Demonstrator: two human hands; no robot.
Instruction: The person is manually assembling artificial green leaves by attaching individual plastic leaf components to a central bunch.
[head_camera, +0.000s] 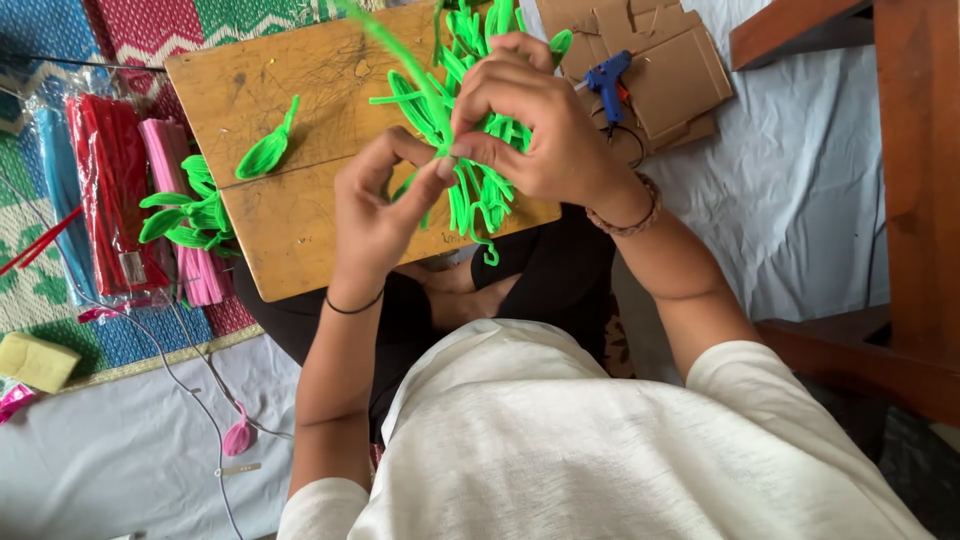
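floor: white sheet (790, 190) over most of it | left: woven mat (60, 290) in blue, green, red | right: brown wooden furniture frame (915, 180) | centre: worn wooden board (300, 110) as work surface | light: soft, even daylight

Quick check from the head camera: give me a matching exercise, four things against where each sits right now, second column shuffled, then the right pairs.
Things:
1. green pipe cleaner
2. blue glue gun
3. packs of pipe cleaners
4. single green leaf shape

Places:
A. lying alone on the wooden board
B. pinched between the left hand and right hand
C. on the cardboard pieces at the top right
D. on the patterned mat, left of the board

Pairs: 1-B, 2-C, 3-D, 4-A
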